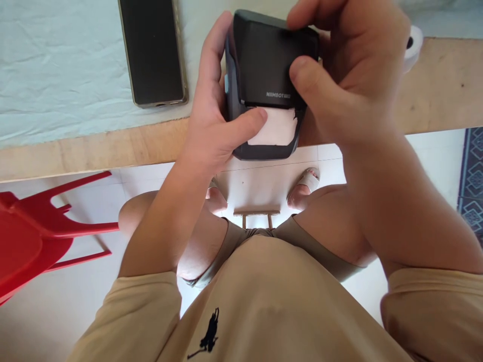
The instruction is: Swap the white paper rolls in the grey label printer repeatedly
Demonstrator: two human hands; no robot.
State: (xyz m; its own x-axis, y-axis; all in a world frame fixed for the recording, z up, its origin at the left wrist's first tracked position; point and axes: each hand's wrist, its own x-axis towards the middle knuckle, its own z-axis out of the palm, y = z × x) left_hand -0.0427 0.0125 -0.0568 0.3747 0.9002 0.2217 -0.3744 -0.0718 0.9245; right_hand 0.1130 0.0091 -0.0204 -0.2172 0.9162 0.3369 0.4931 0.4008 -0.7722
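Observation:
Between my two hands is a dark label printer (273, 60) marked NIIMBOT, held above the table's front edge. A torn-edged piece of white label paper (277, 128) sticks out of its slot on the side toward me. My left hand (222, 110) wraps the printer's left side, its thumb pressing on the paper. Along the right side, my right hand (339, 65) grips the body, with thumb and a fingertip on the dark cover; its other fingers are partly hidden. The printer's underside is out of sight.
A black phone (153, 50) lies on the pale cloth (60, 65) at the left. Behind my right wrist shows part of a white roll (414, 48). The wooden table edge (94, 151) runs across. A red plastic chair (26, 236) stands on the floor at lower left.

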